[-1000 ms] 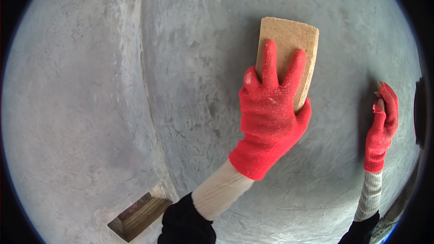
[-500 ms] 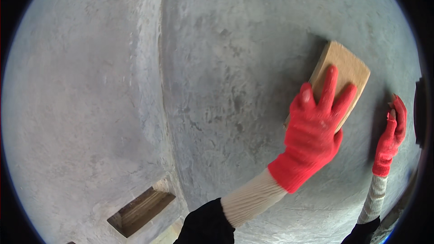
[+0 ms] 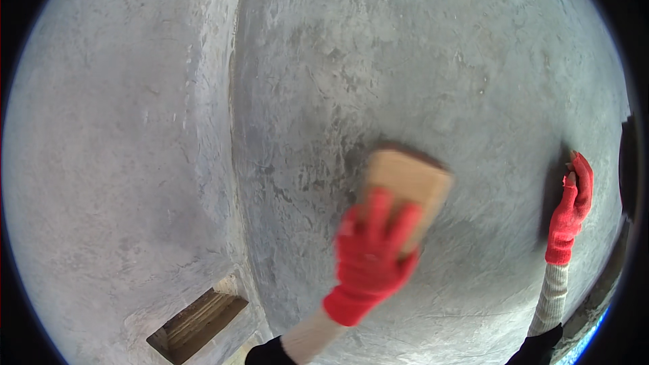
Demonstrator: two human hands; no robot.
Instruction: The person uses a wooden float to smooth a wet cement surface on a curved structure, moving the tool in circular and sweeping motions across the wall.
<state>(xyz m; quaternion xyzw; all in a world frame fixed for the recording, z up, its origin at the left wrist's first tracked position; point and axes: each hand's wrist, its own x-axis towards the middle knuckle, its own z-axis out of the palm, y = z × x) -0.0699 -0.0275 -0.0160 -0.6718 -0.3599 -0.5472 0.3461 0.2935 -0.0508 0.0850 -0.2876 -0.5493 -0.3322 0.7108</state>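
My left hand point(image 3: 373, 253), in a red-coated glove, grips a flat tan wooden block point(image 3: 410, 179). Its fingers lie along the top of the block, and the block rests against the grey plastered wall point(image 3: 318, 162). Motion blurs both hand and block a little; the block's face toward the wall is hidden. Off to the right, my right hand point(image 3: 572, 206), gloved in red with bare fingertips showing, is raised beside the wall with its fingers stretched and nothing in it. I cannot tell whether its palm touches the surface.
A vertical corner seam point(image 3: 234, 108) runs down left of my left hand, meeting another grey wall face point(image 3: 122, 128). A rectangular recess point(image 3: 196, 324) is cut into that face at the lower left. A dark object point(image 3: 629, 165) stands at the far right rim.
My left hand has swept the wooden block down and to the left across the wall. The right hand appears slightly further left, and the view has shifted a little.
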